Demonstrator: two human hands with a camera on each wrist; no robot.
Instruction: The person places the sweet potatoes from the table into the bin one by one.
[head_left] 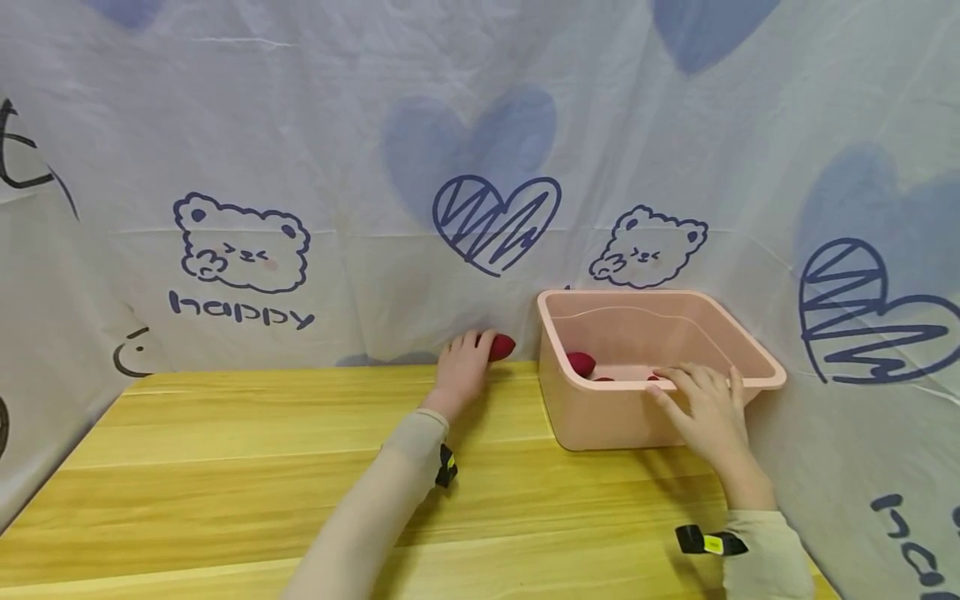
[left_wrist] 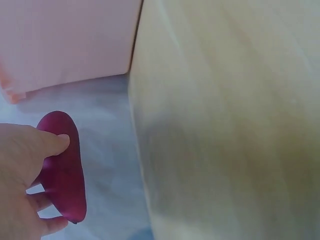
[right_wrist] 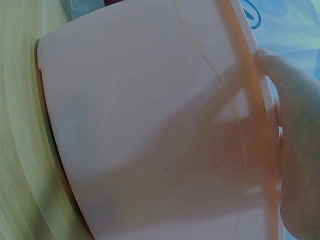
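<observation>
My left hand (head_left: pixel 462 369) holds a smooth, dark red sweet potato (head_left: pixel 501 347) at the table's back edge, left of a pink plastic bin (head_left: pixel 607 417). In the left wrist view the thumb lies across the upper part of the sweet potato (left_wrist: pixel 64 175), with fingers behind it. At the bin's near rim is my right hand (head_left: pixel 708 412), thumb on the outer side and fingers over the inside. The right wrist view shows that thumb against the rim of the bin (right_wrist: pixel 150 125); the fingertips are hidden there. Another dark red sweet potato (head_left: pixel 581 363) lies inside the bin, with small red parts of others showing.
The wooden table (head_left: pixel 225 483) ends at the back against a hanging white cloth (head_left: pixel 352 167) with bears and hearts. The bin stands at the table's back right, close to the cloth on the right side. Black straps (head_left: pixel 708 542) are on both wrists.
</observation>
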